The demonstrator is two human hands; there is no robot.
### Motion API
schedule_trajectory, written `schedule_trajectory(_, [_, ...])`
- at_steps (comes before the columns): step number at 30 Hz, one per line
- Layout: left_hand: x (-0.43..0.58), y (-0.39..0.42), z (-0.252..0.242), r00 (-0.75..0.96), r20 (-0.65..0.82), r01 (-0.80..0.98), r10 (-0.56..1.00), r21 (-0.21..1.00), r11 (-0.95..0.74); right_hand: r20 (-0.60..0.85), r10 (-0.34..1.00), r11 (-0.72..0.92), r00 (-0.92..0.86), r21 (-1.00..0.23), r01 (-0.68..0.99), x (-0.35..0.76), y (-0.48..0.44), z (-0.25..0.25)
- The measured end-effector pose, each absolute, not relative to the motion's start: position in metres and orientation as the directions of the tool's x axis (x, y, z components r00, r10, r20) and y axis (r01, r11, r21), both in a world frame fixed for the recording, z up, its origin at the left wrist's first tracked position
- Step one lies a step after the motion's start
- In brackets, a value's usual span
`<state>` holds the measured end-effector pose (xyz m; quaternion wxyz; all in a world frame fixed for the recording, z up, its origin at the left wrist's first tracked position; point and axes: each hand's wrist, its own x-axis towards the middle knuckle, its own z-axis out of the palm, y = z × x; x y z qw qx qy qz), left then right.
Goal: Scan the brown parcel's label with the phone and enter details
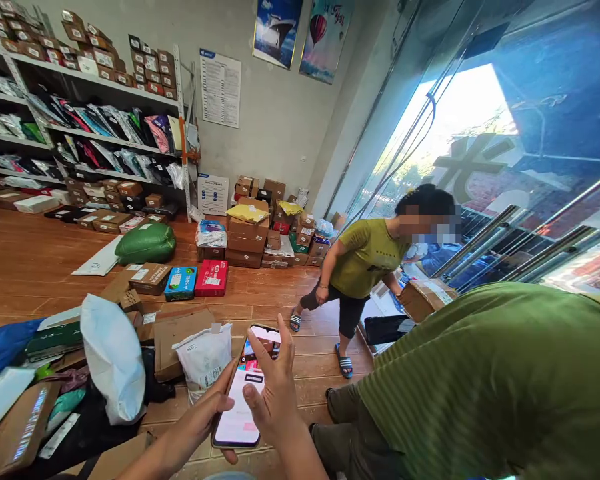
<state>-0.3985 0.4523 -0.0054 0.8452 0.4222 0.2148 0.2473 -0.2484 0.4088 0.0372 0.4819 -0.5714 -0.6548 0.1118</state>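
My left hand (211, 405) is wrapped round a smartphone (237, 417) with a lit screen, its thumb on the near edge of the display. The upper part of the screen shows a picture and the lower part is mostly white with a small pink button. Over the phone's right side is my right hand (276, 390), its thumb and fingers apart and holding nothing. Its fingers cover some of the screen; whether a fingertip touches it I cannot tell. Just left of the phone lies a white plastic parcel bag (205, 357) with a printed label.
Parcels and a white sack (113, 360) crowd the floor at left. Behind them are a green bundle (146, 243), a blue box (181, 283) and a red box (211, 277). Loaded shelves (115, 137) line the wall. One person (373, 257) reaches for a carton (425, 299); another (475, 373) bends at right.
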Motion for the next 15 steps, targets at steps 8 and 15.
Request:
schedule_trajectory(8, [-0.392,0.457,-0.014,0.814,-0.116,-0.258,0.569,0.805,0.534,0.540,0.787,0.401,0.298,-0.815,0.419,-0.252,0.405,0.021])
schedule_trajectory(15, [-0.393,0.459,-0.012,0.815,-0.189,-0.213,0.548,0.782,0.586,0.567,0.723,0.402,0.395,-0.810,0.428,-0.252,0.408,0.017])
